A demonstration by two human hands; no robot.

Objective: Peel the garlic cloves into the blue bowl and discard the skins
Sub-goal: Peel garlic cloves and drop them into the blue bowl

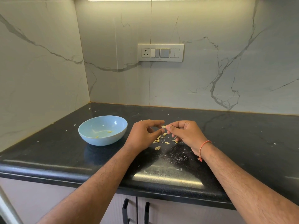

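From the head view, the right hand (182, 133) pinches a small garlic clove (163, 126) at its fingertips, and the left hand (144, 135), fingers loosely curled, reaches its fingertips towards it. The blue bowl (90, 135) sits left of both hands, mid-counter, with two peeled pieces inside. Loose skins (157, 148) litter the counter (242, 135) beneath. Peeling well likely means catching the skin's free edge and pulling along the clove.

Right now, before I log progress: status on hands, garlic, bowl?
Right hand pinching garlic clove; left hand open, fingertips at it. Blue bowl holds two peeled cloves. Skins scattered on counter, nothing blocking.
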